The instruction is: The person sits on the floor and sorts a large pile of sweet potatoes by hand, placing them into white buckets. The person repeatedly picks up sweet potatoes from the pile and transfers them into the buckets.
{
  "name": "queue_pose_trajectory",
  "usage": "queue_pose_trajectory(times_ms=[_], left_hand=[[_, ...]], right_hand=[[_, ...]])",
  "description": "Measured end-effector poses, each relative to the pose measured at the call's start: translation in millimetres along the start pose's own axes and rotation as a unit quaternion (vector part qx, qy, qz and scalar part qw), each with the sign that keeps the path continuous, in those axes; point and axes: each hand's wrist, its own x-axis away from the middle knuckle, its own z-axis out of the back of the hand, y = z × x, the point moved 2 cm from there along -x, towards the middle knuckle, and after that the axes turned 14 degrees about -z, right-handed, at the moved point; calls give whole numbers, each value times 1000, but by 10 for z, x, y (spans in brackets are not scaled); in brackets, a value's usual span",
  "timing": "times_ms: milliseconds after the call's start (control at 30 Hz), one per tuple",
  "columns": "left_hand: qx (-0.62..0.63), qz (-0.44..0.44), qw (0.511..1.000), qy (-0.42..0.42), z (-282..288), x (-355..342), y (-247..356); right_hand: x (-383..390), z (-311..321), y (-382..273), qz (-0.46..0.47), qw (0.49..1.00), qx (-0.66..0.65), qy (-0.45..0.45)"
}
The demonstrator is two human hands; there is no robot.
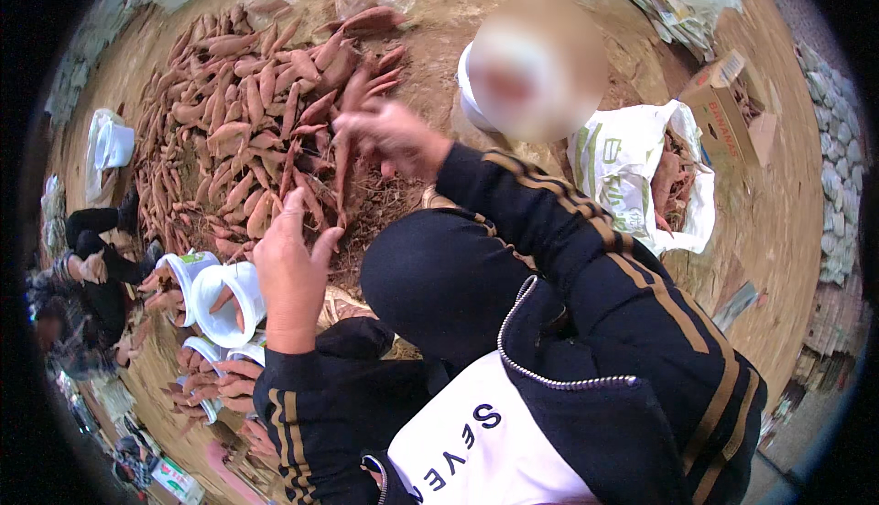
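Note:
A large heap of long reddish sweet potatoes (229,139) lies on the dirt ground ahead of me. My left hand (291,262) is at the heap's near edge with thumb and index finger apart, and nothing shows held in it. My right hand (394,139) reaches over the heap's right side, smeared by motion, beside long sweet potatoes; I cannot tell whether it grips one. Dark soil and rootlets (366,212) lie between my hands, partly hidden by my knee.
White buckets (243,279) with sweet potatoes are at lower left, beside a seated person (92,249). A white bucket (472,93), partly blurred out, stands ahead right. Right of it are a white sack (609,162) and a cardboard box (719,107). Another white tub (113,146) sits far left.

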Motion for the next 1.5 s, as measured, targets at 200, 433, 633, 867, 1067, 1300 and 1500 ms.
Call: queue_pose_trajectory(times_ms=[200,433,633,867,1067,1300,1500], left_hand=[[65,139,984,92,414,160,-228],[49,192,976,90,535,281,-302],[50,209,975,49,520,223,-368],[70,248,966,23,456,265,-458],[90,210,974,9,398,257,-477],[65,69,992,85,296,141,-590],[17,39,996,77,108,175,-717]], right_hand=[[463,1521,-105,294,941,137,93],[228,1682,-214,59,773,429,464],[-858,978,859,3,803,586,109],[-1295,671,1927,-168,749,627,130],[-1046,739,1932,-97,981,167,19],[-279,-301,505,205,865,437,-137],[151,-671,124,305,761,538,-194]])
